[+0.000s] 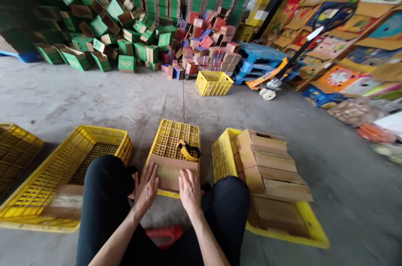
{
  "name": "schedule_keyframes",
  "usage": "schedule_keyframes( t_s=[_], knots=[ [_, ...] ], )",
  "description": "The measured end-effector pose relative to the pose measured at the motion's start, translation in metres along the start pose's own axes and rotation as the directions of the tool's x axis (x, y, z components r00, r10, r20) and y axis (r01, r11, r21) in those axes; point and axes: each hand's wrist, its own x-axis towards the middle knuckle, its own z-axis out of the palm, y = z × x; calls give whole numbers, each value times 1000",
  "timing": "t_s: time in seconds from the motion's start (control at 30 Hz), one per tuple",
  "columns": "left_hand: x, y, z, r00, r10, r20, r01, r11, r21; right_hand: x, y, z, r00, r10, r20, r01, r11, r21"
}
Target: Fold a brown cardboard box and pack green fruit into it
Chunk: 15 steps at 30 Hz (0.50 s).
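A flat brown cardboard box [171, 172] lies on an upturned yellow crate [169, 134] between my knees, with a strip of shiny tape across its top. My left hand [147, 184] lies flat over the box's left end, fingers stretched out. On its right end rests my right hand [190, 188], fingers extended and pressed down. Just beyond the box, a yellow tape dispenser [187, 151] with a black part sits on the crate. Neither hand grips anything.
At my right, a yellow crate [224, 159] holds several cardboard boxes [276, 165]. The left yellow crate [103, 132] contains a blurred cardboard piece [64, 202]. Farther off are another yellow crate [214, 83], a pallet jack [276, 75], blue pallets [260, 56] and heaped green cartons [126, 63].
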Motion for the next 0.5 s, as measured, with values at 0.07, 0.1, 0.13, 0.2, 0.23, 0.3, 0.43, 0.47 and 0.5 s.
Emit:
schedule_keyframes(
  t_s=[0.07, 0.1, 0.13, 0.2, 0.23, 0.3, 0.43, 0.47, 0.5],
  knots=[
    [1, 0, 2, 1000, 4, -6, -4, 1000, 13, -5, 18, 3, 999, 12, -46, -12, 1000, 1],
    [1, -1, 3, 1000, 5, -12, -4, 1000, 20, -8, 25, 6, 998, 14, -65, -13, 1000, 7],
    [1, -1, 4, 1000, 6, -15, -5, 1000, 24, -11, 32, 9, 996, 15, -82, -14, 1000, 14],
    [2, -3, 4, 1000, 11, -11, -11, 1000, 29, -15, 40, 17, 994, 19, -107, -16, 999, 28],
    [2, -3, 4, 1000, 15, -7, -15, 999, 28, -16, 42, 21, 993, 21, -113, -17, 999, 34],
    [1, -1, 4, 1000, 20, 0, -20, 999, 26, -19, 42, 27, 994, 24, -107, -20, 999, 38],
    [0, 19, 8, 999, 42, -17, -42, 999, 12, -24, 34, 35, 998, 13, -64, -13, 1000, 10],
    [0, 26, 9, 998, 61, -15, -61, 998, 4, -25, 31, 36, 999, 10, -52, -10, 1000, 4],
    [0, 35, 11, 996, 86, -8, -86, 996, -4, -26, 29, 36, 999, 10, -42, -10, 1000, 0]
  ],
)
